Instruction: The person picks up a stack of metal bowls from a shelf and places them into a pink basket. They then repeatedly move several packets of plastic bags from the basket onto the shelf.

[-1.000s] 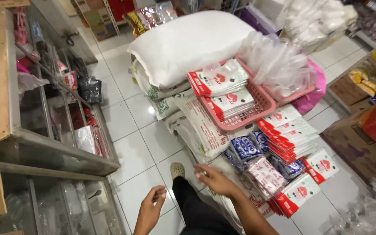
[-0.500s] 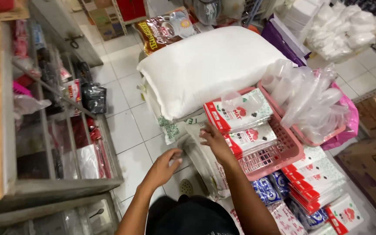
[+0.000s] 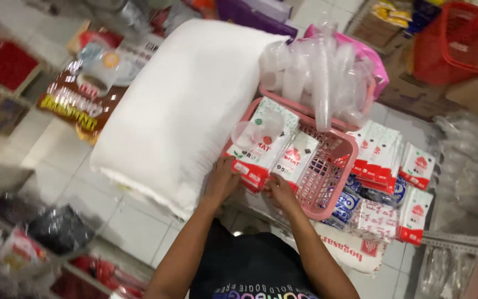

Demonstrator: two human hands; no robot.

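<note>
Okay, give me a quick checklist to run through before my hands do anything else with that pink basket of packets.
1. Left hand on the near corner of the pink basket: ok, it rests at the red-and-white packets there.
2. Right hand at the basket's near edge: ok, but grip cannot tell, the fingers are blurred.
3. Packets seated inside the basket: not ok, the front ones overhang the near rim.
4. Bag of clear plastic cups behind the basket: cannot tell whether it leans on the basket.
5. White sack at the left: ok, lying flat against the basket's side.
6. Stacked packets on the right: ok, apart from both hands.
</note>
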